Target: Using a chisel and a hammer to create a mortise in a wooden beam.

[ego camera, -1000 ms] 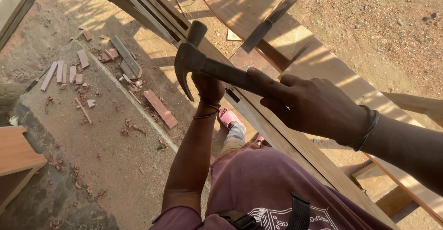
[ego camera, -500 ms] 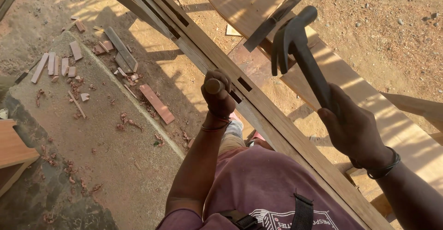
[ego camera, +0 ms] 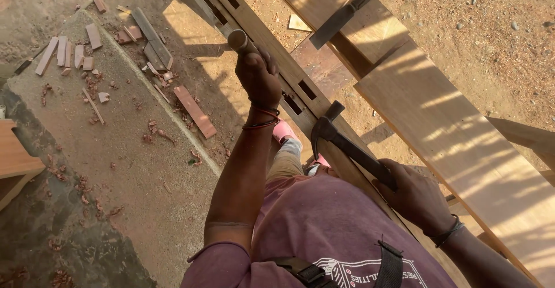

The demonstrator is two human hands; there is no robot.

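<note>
My left hand (ego camera: 259, 79) is closed around the handle of a chisel (ego camera: 239, 39), whose round butt end sticks up above my fist. The chisel stands on a long wooden frame rail (ego camera: 300, 97) with several rectangular mortise slots cut in it. My right hand (ego camera: 411, 195) grips the dark handle of a claw hammer (ego camera: 330, 131). The hammer head hangs low beside the rail, below and to the right of my left hand. Cord bracelets sit on both wrists.
Wide wooden planks (ego camera: 462, 143) lie to the right on sandy ground. A dark flat bar (ego camera: 347, 12) rests across a plank at the top. Offcuts and chips (ego camera: 75, 48) litter the concrete slab on the left, with a reddish strip (ego camera: 195, 112) near its edge.
The hammer has swung down from its raised position at the upper right to a low spot near my lap. My left hand stays on the chisel.
</note>
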